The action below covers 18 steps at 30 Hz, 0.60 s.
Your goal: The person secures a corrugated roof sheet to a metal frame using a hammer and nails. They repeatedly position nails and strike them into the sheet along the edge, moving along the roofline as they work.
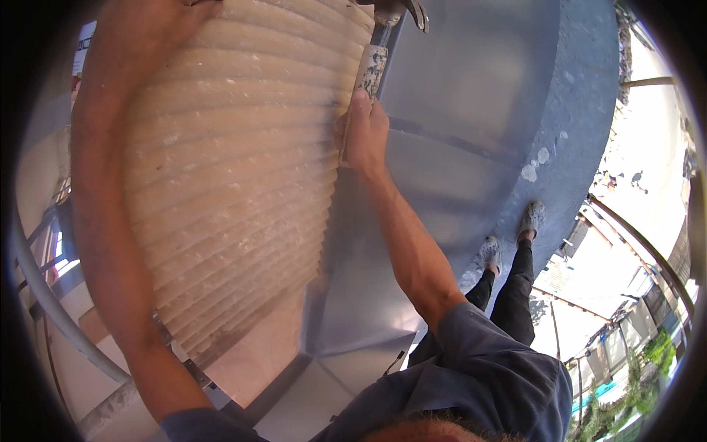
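Note:
A tan, ribbed panel [228,162] stands in front of me, its ridges running crosswise. My left hand [177,15] reaches to the panel's top left, fingers curled at the picture's edge; what they hold is hard to make out. My right hand [361,129] is closed on a hammer [372,66] with a worn, flaking grip, held along the panel's right side, its curved metal head at the top. Sheet-metal surfaces [449,110] lie right of the panel.
My shoes [532,221] stand on a grey, paint-spotted ledge [567,96]. Beyond it are a curved dark rail [663,265], sunlit structures and greenery [655,350] below. A pale metal tube [62,324] curves along the left.

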Tool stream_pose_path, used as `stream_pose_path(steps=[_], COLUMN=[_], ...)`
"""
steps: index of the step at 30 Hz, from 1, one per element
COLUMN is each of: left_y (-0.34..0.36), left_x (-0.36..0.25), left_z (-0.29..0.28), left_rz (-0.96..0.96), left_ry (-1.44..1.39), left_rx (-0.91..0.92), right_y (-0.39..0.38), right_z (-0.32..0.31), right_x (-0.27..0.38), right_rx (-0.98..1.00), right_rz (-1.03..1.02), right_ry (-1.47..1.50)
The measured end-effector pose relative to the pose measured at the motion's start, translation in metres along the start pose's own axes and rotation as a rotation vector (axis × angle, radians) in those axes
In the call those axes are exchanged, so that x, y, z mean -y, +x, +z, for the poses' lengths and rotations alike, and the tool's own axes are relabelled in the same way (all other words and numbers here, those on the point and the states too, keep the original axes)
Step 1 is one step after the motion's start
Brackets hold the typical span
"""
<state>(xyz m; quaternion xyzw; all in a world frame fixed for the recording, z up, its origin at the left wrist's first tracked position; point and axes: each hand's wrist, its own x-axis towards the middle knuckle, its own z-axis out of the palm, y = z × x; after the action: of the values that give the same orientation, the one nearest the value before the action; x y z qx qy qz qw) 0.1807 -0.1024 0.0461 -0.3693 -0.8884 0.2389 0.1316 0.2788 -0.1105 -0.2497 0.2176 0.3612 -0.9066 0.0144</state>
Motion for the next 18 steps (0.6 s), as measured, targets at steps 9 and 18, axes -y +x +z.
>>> stream_pose_path(steps=[9, 18], left_y=[-0.009, -0.001], left_x=[0.026, 0.054], left_z=[0.007, 0.034], left_rz=[0.043, 0.014], left_ry=[0.044, 0.048], left_rx=[0.008, 0.13], right_y=[-0.034, 0.046], right_z=[-0.151, -0.235], right_x=[0.014, 0.194], right_rx=[0.103, 0.546], right_rz=[-0.285, -0.559], right_ry=[-0.37, -1.11])
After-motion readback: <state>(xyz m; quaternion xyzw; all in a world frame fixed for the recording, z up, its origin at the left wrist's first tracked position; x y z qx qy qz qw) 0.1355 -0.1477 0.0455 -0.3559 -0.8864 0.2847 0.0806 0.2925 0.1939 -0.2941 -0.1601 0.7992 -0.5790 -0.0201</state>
